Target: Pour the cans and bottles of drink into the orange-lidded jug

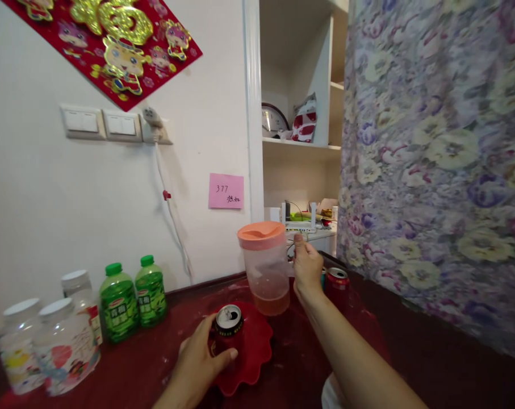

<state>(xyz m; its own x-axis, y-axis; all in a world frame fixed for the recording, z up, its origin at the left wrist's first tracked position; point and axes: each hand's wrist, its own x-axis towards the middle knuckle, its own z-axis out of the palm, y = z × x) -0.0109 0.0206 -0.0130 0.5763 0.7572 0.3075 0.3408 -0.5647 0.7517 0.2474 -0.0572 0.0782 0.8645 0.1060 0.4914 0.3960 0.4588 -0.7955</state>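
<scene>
My right hand (pixel 307 267) is closed round the handle of a clear pitcher (pixel 266 272) with an orange lid. A little orange-brown liquid lies in the bottom of the pitcher, which leans slightly beside a red scalloped plate (pixel 257 346). Over that plate, my left hand (pixel 201 355) is wrapped round a dark red can (pixel 229 335) with a black rim; its silver top shows an opening. Thumb and fingers are on opposite sides of the can. Whether the can rests on the plate is hard to tell.
Two green bottles (pixel 119 304) and several clear jars with white lids (pixel 65 341) stand at the left. Behind my right wrist is another red can (pixel 337 281). A wall backs the dark red table (pixel 155 369); a floral curtain (pixel 436 170) hangs at the right.
</scene>
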